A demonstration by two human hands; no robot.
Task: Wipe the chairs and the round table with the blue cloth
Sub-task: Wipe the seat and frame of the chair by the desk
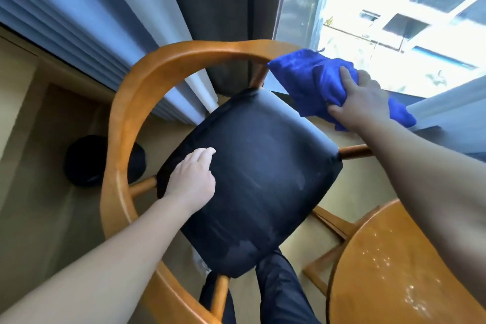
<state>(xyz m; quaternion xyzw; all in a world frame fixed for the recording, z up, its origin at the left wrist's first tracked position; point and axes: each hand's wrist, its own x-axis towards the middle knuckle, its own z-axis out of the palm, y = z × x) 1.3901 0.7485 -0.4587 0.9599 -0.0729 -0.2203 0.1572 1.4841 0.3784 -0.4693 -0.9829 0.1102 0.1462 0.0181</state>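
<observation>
Head view: left hand [192, 179] rests, fingers relaxed, on the black padded chair seat [263, 179]. Beyond the seat's far-right corner, right hand [360, 97] grips the bunched blue cloth [310, 79] at the curved orange-brown wooden rail [197, 51], which arcs leftward around the seat.

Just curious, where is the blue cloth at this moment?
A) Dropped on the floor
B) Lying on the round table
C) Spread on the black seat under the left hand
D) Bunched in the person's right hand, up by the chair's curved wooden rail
D: the right hand grips the bunched blue cloth at the end of the curved wooden rail, while the left hand rests bare on the black seat.
</observation>
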